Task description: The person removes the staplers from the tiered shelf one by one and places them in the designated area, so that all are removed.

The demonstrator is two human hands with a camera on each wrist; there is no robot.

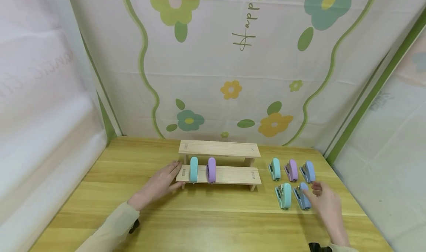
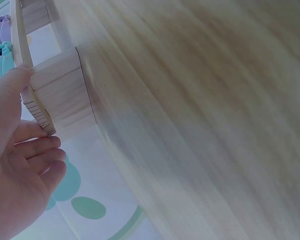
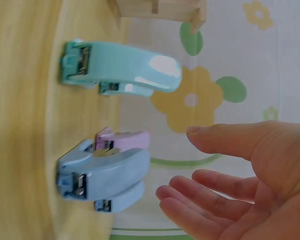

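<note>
My left hand (image 1: 161, 181) grips the left end of the lower step of a small two-step wooden stand (image 1: 231, 175), thumb at its front corner and fingers toward the back. On that step stand a teal stapler (image 1: 193, 169) and a purple stapler (image 1: 211, 170), side by side. My right hand (image 1: 325, 204) is beside the front blue stapler (image 1: 303, 196). In the right wrist view its thumb and fingers are spread, apart from the blue stapler (image 3: 110, 175), holding nothing. Left of that one stands another teal stapler (image 1: 284, 196).
Behind the front pair stand a teal stapler (image 1: 274, 169), a purple stapler (image 1: 291, 170) and a blue stapler (image 1: 308, 171) in a row. The upper step (image 1: 219, 148) rises behind the lower one. Flower-printed cloth (image 1: 206, 67) walls the wooden table (image 1: 213, 222) at the back and sides.
</note>
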